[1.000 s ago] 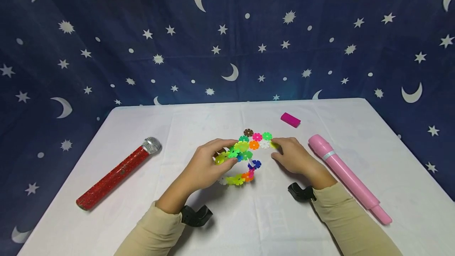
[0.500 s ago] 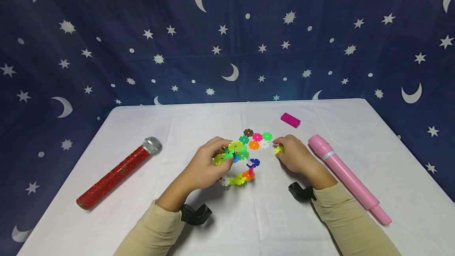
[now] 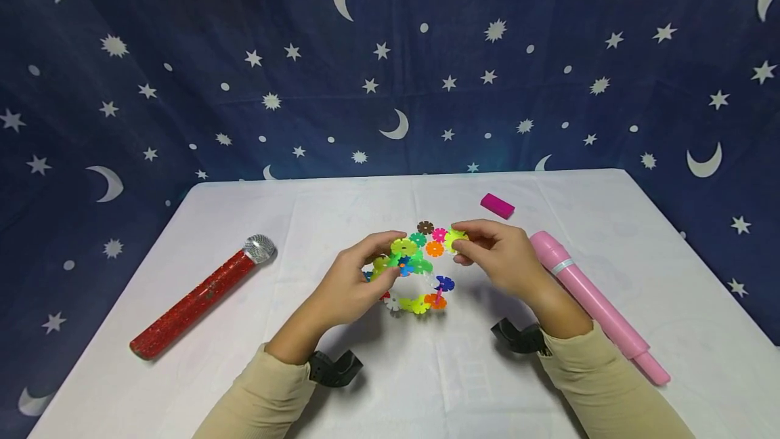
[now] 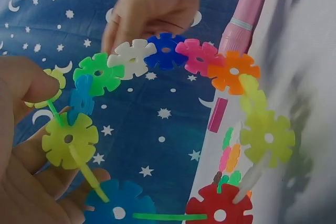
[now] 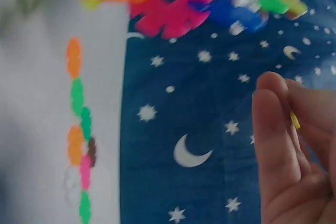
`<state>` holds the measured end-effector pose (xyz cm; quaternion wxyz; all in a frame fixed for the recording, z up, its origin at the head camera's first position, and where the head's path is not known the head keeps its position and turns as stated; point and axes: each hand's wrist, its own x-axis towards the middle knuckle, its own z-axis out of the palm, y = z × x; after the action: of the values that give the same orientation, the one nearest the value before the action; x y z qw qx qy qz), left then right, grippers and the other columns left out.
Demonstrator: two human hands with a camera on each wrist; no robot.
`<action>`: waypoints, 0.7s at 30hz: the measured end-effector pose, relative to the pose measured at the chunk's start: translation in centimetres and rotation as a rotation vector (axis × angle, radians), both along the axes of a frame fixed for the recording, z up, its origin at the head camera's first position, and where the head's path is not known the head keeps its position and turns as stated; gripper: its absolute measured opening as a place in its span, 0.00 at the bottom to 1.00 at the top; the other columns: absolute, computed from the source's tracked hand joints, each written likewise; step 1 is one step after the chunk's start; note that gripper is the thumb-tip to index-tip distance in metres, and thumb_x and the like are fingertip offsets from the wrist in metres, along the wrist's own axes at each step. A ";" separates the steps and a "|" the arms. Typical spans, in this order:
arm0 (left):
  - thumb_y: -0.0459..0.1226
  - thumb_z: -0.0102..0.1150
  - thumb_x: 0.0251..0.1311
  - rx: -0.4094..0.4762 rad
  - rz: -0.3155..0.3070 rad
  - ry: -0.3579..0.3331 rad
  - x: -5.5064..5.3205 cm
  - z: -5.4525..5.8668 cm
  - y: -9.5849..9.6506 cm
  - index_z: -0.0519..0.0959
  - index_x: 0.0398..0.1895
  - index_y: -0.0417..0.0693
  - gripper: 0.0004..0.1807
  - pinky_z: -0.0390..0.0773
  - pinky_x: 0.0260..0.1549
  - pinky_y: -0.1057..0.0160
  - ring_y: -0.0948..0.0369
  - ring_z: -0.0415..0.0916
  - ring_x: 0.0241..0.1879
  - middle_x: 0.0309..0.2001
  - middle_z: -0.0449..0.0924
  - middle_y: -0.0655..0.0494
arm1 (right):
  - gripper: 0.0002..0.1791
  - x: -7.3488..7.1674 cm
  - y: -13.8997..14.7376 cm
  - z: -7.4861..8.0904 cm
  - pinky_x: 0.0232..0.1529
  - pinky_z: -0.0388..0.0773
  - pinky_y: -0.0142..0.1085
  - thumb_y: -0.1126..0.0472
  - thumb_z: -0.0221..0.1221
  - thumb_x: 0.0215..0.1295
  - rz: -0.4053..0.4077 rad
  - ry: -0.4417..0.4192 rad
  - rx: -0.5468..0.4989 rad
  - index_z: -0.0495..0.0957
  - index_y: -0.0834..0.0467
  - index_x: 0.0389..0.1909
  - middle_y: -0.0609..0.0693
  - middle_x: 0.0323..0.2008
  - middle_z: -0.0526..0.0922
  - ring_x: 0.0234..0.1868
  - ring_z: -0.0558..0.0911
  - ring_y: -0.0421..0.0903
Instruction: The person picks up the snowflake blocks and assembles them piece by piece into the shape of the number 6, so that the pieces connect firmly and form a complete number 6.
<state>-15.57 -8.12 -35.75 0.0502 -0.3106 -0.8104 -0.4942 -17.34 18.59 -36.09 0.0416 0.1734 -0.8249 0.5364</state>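
My left hand [image 3: 350,283] holds a ring of interlocked flower-shaped plastic discs [image 3: 420,304] in many colours, raised over the white table. In the left wrist view, a yellow disc [image 4: 51,90] of this ring sits under the thumb, while the blue disc [image 4: 167,51] and orange disc [image 4: 234,72] are on its far side. Between thumb and fingertips, my right hand [image 3: 508,259] pinches a single yellow flower disc [image 3: 456,240], just right of the ring. Only a thin yellow edge [image 5: 295,120] of it shows in the right wrist view.
Several loose flower discs, among them a brown one [image 3: 425,227] and an orange one [image 3: 435,249], lie behind the ring. A red microphone [image 3: 201,297] lies left, a pink tube with a silver band [image 3: 591,290] right. A magenta block [image 3: 497,206] is farther back.
My right hand has picked up the yellow disc from the table's right side and carried it leftward and up toward the ring. The left hand stays nearly in place, the ring tilting slightly.
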 end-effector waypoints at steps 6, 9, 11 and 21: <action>0.29 0.61 0.64 0.027 -0.036 -0.024 0.1 -0.2 0.2 0.72 0.66 0.43 0.26 0.75 0.58 0.51 0.57 0.78 0.54 0.56 0.80 0.50 | 0.23 1.4 -0.6 1.2 0.42 0.82 0.30 0.74 0.66 0.60 0.070 0.059 -0.068 0.78 0.71 0.57 0.57 0.38 0.86 0.37 0.86 0.42; 0.29 0.62 0.64 0.026 -0.051 -0.027 0.1 -0.2 0.3 0.72 0.67 0.44 0.27 0.75 0.58 0.52 0.57 0.78 0.54 0.57 0.80 0.51 | 0.21 1.8 -0.9 1.4 0.44 0.82 0.31 0.75 0.66 0.59 0.127 0.081 -0.091 0.79 0.72 0.55 0.59 0.42 0.84 0.40 0.84 0.43; 0.28 0.62 0.64 0.022 -0.059 -0.022 0.1 -0.2 0.3 0.73 0.68 0.45 0.27 0.75 0.58 0.52 0.58 0.78 0.55 0.58 0.79 0.51 | 0.20 2.0 -1.1 1.4 0.45 0.81 0.32 0.76 0.66 0.59 0.155 0.089 -0.100 0.79 0.72 0.53 0.60 0.44 0.84 0.40 0.84 0.44; 0.29 0.62 0.65 0.014 -0.092 0.033 -0.1 -0.4 0.4 0.74 0.68 0.45 0.27 0.75 0.58 0.53 0.58 0.76 0.59 0.61 0.78 0.51 | 0.18 2.2 -1.7 1.2 0.43 0.82 0.31 0.77 0.67 0.57 0.156 0.133 -0.143 0.79 0.71 0.49 0.59 0.42 0.84 0.38 0.84 0.43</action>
<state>-15.63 -7.72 -36.11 0.0429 -0.3554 -0.7908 -0.4964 -15.12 16.85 -34.87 0.0666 0.2685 -0.7640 0.5828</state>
